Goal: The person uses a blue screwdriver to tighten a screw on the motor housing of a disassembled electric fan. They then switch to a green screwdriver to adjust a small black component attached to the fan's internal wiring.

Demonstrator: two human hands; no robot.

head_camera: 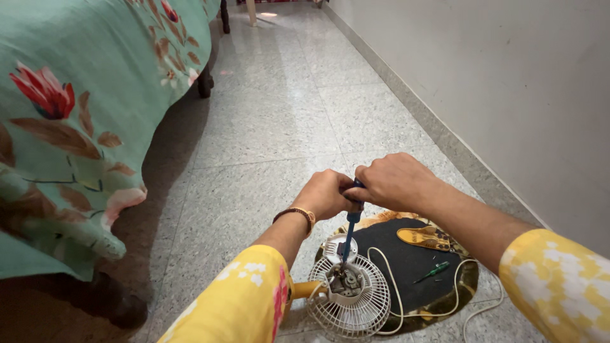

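- Hands meet low in the middle of the view, both closed around the top of a blue-handled screwdriver (350, 230) that stands nearly upright.
- The right hand (394, 183) is wrapped over the handle's end; the left hand (327, 195), with a beaded bracelet (297, 215) at the wrist, grips just beside it, touching the right.
- The screwdriver's shaft runs down into the grey motor (345, 280) at the centre of a small white fan grille (356, 306), which lies flat on the floor.
- A white cord (394, 292) loops from the fan across a dark oval mat (406, 260).
- On the mat lie a small green screwdriver (433, 272) and a yellow patterned object (424, 237), well apart from the hands.
- Yellow sleeves with white flowers cover both forearms.
- A bed with a green floral cover (82, 95) stands to the left, a pale wall (508, 82) to the right, with a speckled tile floor (273, 127) between.
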